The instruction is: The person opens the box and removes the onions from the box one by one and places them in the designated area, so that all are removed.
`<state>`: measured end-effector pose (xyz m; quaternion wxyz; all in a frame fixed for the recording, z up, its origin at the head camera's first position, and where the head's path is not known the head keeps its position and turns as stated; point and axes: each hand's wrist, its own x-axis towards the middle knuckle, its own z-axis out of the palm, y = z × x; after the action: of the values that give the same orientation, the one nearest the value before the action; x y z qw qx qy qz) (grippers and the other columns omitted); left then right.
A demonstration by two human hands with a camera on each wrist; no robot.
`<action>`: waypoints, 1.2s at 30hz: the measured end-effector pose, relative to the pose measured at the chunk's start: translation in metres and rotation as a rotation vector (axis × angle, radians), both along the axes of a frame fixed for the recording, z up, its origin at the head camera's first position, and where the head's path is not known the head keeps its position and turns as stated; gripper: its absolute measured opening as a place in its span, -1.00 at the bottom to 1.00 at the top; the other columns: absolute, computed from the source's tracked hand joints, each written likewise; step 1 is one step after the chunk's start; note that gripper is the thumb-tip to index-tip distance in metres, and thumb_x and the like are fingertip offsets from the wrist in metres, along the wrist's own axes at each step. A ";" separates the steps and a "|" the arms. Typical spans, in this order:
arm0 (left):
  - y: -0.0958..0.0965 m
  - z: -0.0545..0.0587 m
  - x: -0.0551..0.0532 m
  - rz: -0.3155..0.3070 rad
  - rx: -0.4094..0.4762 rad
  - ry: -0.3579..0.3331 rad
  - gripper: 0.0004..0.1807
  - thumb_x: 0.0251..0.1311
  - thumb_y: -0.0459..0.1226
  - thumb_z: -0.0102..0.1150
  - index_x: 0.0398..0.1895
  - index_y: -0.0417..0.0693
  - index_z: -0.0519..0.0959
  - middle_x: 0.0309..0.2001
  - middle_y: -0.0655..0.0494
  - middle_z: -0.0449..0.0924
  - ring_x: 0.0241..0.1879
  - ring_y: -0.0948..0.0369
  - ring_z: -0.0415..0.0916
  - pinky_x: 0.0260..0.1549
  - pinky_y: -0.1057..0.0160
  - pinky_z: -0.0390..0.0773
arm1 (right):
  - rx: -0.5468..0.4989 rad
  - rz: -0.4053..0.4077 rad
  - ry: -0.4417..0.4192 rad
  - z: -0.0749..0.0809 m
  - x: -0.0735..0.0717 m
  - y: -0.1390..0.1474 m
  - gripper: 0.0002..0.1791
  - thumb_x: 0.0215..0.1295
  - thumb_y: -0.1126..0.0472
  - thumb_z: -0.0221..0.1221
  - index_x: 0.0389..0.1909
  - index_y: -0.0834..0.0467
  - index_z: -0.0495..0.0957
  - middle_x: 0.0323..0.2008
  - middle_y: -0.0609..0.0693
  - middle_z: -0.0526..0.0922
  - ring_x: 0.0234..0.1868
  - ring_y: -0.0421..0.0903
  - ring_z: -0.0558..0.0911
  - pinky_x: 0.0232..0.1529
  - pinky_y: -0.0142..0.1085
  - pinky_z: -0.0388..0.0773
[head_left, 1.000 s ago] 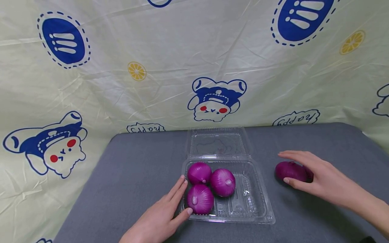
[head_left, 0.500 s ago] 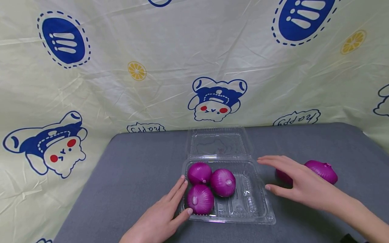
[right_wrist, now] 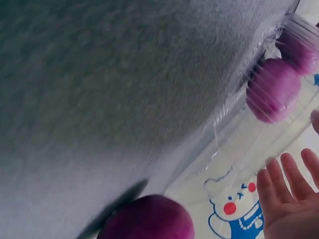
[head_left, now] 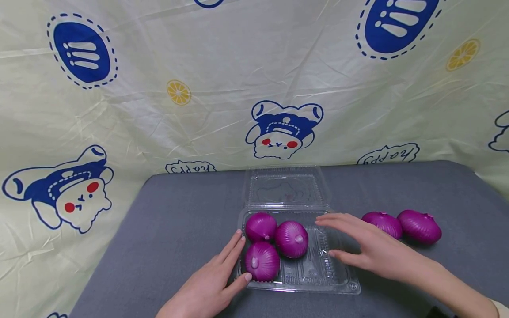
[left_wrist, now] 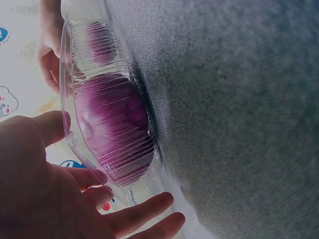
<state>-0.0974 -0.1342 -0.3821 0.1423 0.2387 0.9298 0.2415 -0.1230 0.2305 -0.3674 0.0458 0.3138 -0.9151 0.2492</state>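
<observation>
The left hand (head_left: 207,282), thumb and fingers spread, is touching the left rim of a clear plastic clamshell container (head_left: 306,289). The right hand (head_left: 377,249), also spread, is hovering above the container's right part. Three red onions (head_left: 292,239) are sitting clustered in its left part, the lid (head_left: 286,185) lying folded back. Two more red onions (head_left: 419,226) are resting side by side on the gray tabletop (head_left: 179,229), right of the container, a cartoon-print cloth (head_left: 222,123) hanging behind
</observation>
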 end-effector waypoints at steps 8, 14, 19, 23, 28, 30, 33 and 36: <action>0.000 0.000 0.001 -0.003 0.009 0.023 -0.15 0.37 0.32 -0.25 0.59 0.15 -0.03 0.57 0.32 -0.21 0.42 0.11 0.14 0.21 -0.09 0.37 | -0.016 0.060 -0.068 -0.005 -0.004 -0.013 -0.32 0.15 0.05 0.42 0.32 -0.16 0.43 0.26 -0.21 0.44 0.25 -0.10 0.46 0.00 -0.07 0.59; 0.000 0.000 0.001 0.004 -0.003 -0.001 -0.13 0.36 0.34 -0.26 0.59 0.14 -0.03 0.57 0.33 -0.22 0.43 0.12 0.13 0.21 -0.08 0.37 | -0.019 0.079 -0.124 -0.007 -0.007 -0.023 -0.33 0.21 -0.01 0.37 0.35 -0.19 0.39 0.29 -0.20 0.41 0.28 -0.09 0.44 0.04 -0.06 0.57; 0.000 -0.001 0.002 -0.001 0.014 0.030 -0.16 0.38 0.30 -0.24 0.59 0.12 -0.03 0.57 0.29 -0.21 0.42 0.09 0.14 0.22 -0.09 0.35 | -0.018 0.100 -0.134 -0.010 -0.013 -0.030 -0.34 0.24 0.01 0.35 0.36 -0.21 0.37 0.32 -0.23 0.38 0.30 -0.12 0.40 0.09 -0.06 0.54; 0.001 -0.001 0.001 0.006 0.015 0.023 -0.15 0.37 0.32 -0.26 0.59 0.14 -0.04 0.57 0.30 -0.21 0.42 0.09 0.15 0.21 -0.10 0.36 | -0.006 0.105 -0.142 -0.011 -0.019 -0.036 -0.34 0.24 -0.01 0.35 0.36 -0.20 0.37 0.34 -0.21 0.35 0.33 -0.12 0.36 0.11 -0.05 0.52; 0.001 -0.002 0.002 0.004 0.019 0.035 -0.16 0.38 0.31 -0.26 0.59 0.14 -0.04 0.57 0.30 -0.22 0.42 0.10 0.16 0.21 -0.07 0.36 | 0.014 0.098 -0.143 -0.012 -0.027 -0.043 -0.29 0.18 -0.08 0.38 0.36 -0.14 0.39 0.35 -0.14 0.36 0.34 -0.05 0.36 0.12 0.00 0.51; 0.001 -0.002 0.003 0.003 0.023 0.040 -0.16 0.39 0.30 -0.26 0.59 0.14 -0.05 0.57 0.31 -0.23 0.41 0.10 0.16 0.22 -0.07 0.36 | 0.029 0.093 -0.129 -0.013 -0.029 -0.046 -0.25 0.14 -0.14 0.39 0.36 -0.11 0.39 0.35 -0.11 0.37 0.34 -0.02 0.37 0.12 0.04 0.50; 0.001 -0.003 0.003 0.006 0.027 0.037 -0.17 0.39 0.30 -0.26 0.59 0.16 -0.06 0.57 0.32 -0.24 0.41 0.09 0.17 0.22 -0.07 0.36 | 0.073 0.080 -0.100 -0.016 -0.033 -0.052 -0.15 0.06 -0.27 0.38 0.37 -0.09 0.39 0.33 -0.09 0.39 0.29 0.00 0.42 0.08 0.08 0.52; 0.001 -0.003 0.002 0.010 0.028 0.023 -0.17 0.38 0.32 -0.28 0.60 0.19 -0.07 0.57 0.33 -0.25 0.41 0.09 0.17 0.22 -0.08 0.36 | 0.130 0.046 -0.088 -0.019 -0.034 -0.057 -0.05 -0.04 -0.39 0.37 0.39 -0.12 0.37 0.31 -0.12 0.41 0.23 -0.04 0.48 -0.02 0.06 0.57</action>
<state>-0.0949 -0.1331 -0.3846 0.1273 0.2385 0.9291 0.2523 -0.1572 0.1732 -0.3863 -0.0208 0.3260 -0.9229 0.2038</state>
